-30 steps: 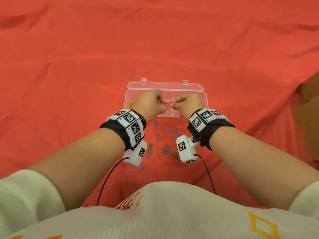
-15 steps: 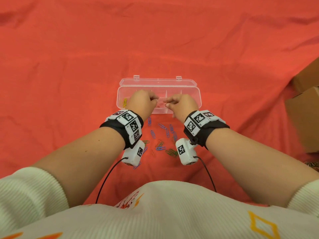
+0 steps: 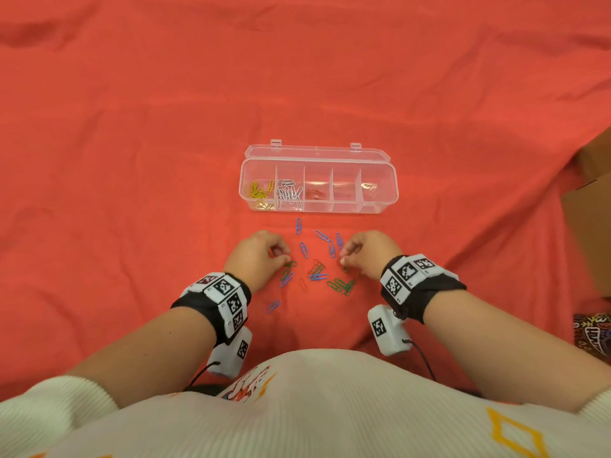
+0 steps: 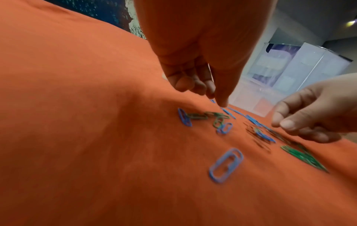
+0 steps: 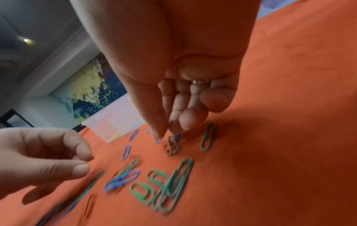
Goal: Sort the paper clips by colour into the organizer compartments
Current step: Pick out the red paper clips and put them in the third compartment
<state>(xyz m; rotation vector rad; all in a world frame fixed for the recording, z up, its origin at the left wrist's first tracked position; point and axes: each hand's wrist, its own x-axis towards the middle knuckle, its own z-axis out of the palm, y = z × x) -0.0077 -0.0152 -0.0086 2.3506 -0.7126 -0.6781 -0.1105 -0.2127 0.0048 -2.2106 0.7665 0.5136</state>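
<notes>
The organizer [image 3: 380, 180] sits open on the red cloth [image 3: 132, 160], just beyond the loose pile, its lid folded back on the far side. By my reckoning the job is roughly half done: the leftmost compartment holds the yellow clips [image 3: 260, 191], the one beside it the white clips [image 3: 289, 193], and the middle one seems to hold a few red clips [image 3: 314, 193], hard to pick out against the cloth showing through the clear plastic. The two compartments on the right look empty.

Left to sort are the blue clips [image 3: 303, 249], scattered nearest the box, the green clips [image 3: 342, 285] bunched nearer the person, and a few thin reddish ones [image 3: 303, 284] between them that almost vanish into the fabric. They are small, light wire loops, several overlapping or tangled.

Both hands hover low over the pile. The left hand [image 3: 261, 256] has thumb and fingertips drawn together just above a green clip; I cannot tell whether it pinches anything. The right hand [image 3: 367, 252] has its fingertips [image 5: 185, 122] bunched downward at the clips' right edge, and there too I cannot make out a clip between them.
</notes>
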